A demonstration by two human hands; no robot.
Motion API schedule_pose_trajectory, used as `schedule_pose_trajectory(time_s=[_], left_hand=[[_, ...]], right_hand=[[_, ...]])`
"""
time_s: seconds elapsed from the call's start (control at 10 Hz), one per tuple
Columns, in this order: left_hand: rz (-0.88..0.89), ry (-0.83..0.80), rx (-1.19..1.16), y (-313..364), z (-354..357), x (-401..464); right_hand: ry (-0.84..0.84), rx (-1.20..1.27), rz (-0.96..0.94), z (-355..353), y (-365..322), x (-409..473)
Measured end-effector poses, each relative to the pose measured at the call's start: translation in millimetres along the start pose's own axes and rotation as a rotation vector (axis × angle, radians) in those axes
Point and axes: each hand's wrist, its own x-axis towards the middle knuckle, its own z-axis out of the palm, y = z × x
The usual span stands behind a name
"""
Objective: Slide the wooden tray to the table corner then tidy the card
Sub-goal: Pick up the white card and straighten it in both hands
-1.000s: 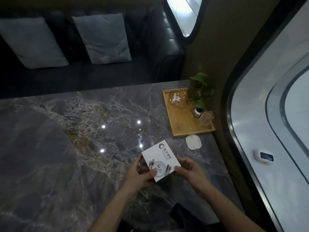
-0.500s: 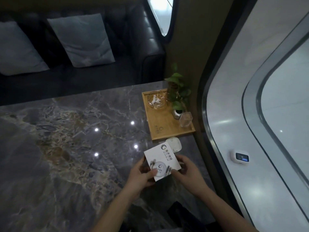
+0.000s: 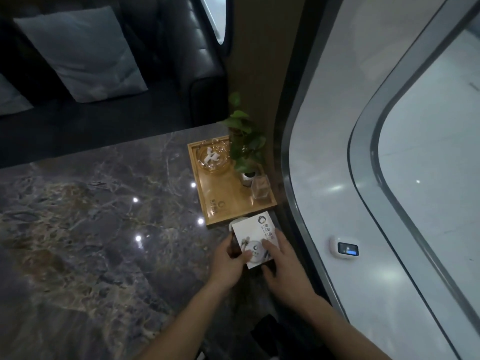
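Observation:
A white printed card (image 3: 255, 236) sits just in front of the wooden tray (image 3: 228, 203), low over the marble table (image 3: 104, 229). My left hand (image 3: 228, 261) grips its left edge, thumb on top. My right hand (image 3: 283, 258) holds its right side, fingers lying over the card's face. The tray rests at the table's far right corner against the wall, carrying a glass dish (image 3: 214, 158), a small potted plant (image 3: 245, 149) and a clear glass (image 3: 261, 188).
A small white round pad (image 3: 237, 221) peeks out from under the card's far edge. The curved wall and window frame (image 3: 311, 203) run along the table's right side, with a small white display device (image 3: 346, 248). A dark sofa with cushions (image 3: 80, 53) is behind the table.
Both hands have carried the card forward and right, closer to the tray, so it now covers most of the white pad. The view has swung to the right.

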Motion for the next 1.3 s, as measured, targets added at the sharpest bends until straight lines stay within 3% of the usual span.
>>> schedule_pose_trajectory(time_s=[0.7,1.0,1.1,1.3], left_hand=[[0.068,0.139,0.224,11.9,32.1,20.7],[0.038,0.181,0.183,14.2,22.8,15.8],[0.094,0.233,0.269,19.4,8.1,7.7],[0.253,0.382,0.274,43.5,-40.3,-26.0]], right_hand=[[-0.126,-0.184,0.039,-5.8,5.7,23.5],[-0.136,-0.201,0.044,-10.8,-3.4,22.5],[-0.064,-0.178,0.010,-17.9,-10.9,26.0],[0.108,-0.200,-0.237,-28.5,-55.7,42.8]])
